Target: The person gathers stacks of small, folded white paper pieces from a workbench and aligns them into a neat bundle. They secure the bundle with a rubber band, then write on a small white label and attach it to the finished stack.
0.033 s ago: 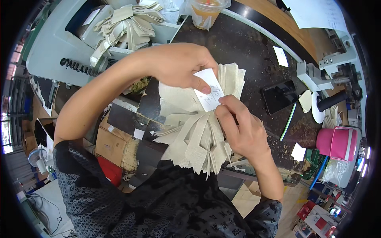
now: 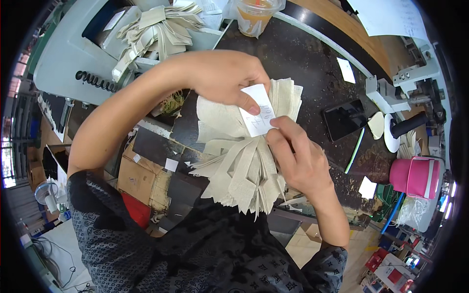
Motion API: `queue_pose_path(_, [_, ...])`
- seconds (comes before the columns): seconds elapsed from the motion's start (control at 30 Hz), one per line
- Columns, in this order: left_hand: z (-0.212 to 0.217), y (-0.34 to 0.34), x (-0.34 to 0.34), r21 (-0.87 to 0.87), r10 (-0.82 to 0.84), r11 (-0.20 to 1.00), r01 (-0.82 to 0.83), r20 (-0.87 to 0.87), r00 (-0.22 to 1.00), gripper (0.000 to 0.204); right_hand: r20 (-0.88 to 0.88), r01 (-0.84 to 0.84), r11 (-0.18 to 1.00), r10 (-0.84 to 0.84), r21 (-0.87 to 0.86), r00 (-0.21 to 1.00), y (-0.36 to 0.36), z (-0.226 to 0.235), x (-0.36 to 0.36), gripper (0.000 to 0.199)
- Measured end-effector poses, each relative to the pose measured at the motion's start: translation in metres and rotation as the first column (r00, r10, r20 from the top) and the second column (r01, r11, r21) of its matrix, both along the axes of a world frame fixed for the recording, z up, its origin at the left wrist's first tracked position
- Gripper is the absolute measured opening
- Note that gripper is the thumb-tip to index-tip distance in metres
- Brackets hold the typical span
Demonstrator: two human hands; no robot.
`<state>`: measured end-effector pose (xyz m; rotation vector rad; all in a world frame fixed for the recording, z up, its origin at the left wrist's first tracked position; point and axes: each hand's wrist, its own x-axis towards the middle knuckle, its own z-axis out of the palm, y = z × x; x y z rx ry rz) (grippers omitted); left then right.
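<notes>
A bundle of cream fabric pieces (image 2: 239, 178) spreads like a fan across the near edge of the dark table, its ragged ends toward me. On top of it lies a small white paper slip (image 2: 255, 105) with handwriting. My left hand (image 2: 229, 80) curls over from the far side, its thumb pressing the slip against the fabric; most of its fingers are hidden. From the right, my right hand (image 2: 300, 161) is closed, thumb and forefinger pinching the slip's lower right corner beside the bundle.
Right of the bundle, a black phone (image 2: 344, 119), a thin green-and-white stick (image 2: 354, 150) and loose paper slips (image 2: 346, 70) lie on the dark table (image 2: 303, 58). A lidded cup of orange drink (image 2: 254, 19) stands at the back. More fabric pieces (image 2: 168, 29) pile up far left. A pink bucket (image 2: 408, 176) stands right.
</notes>
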<state>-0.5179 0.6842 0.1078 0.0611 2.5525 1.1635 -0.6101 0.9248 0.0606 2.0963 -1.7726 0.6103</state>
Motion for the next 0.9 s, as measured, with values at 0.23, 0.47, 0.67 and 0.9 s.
queue_pose_path(0.23, [0.010, 0.002, -0.012, -0.051, -0.139, 0.989, 0.140, 0.016, 0.990, 0.016, 0.065, -0.015, 0.997, 0.020, -0.080, 0.998, -0.001, -0.009, -0.006, 0.019])
queue_pose_path(0.47, [-0.014, -0.006, -0.005, 0.222, -0.132, 0.971, 0.084, 0.210, 0.969, 0.020, 0.145, -0.062, 0.998, 0.064, -0.019, 0.987, -0.005, -0.001, -0.004, 0.019])
queue_pose_path(0.67, [-0.011, 0.002, 0.001, 0.011, -0.100, 0.995, 0.102, -0.131, 0.986, 0.026, 0.246, -0.126, 0.957, 0.059, 0.263, 0.967, -0.010, 0.027, -0.012, 0.019])
queue_pose_path(0.9, [-0.023, 0.015, 0.020, 0.149, 0.170, 0.977, -0.154, -0.105, 0.980, 0.027, 0.306, -0.173, 0.936, 0.075, 0.307, 0.949, -0.013, 0.027, -0.021, 0.019])
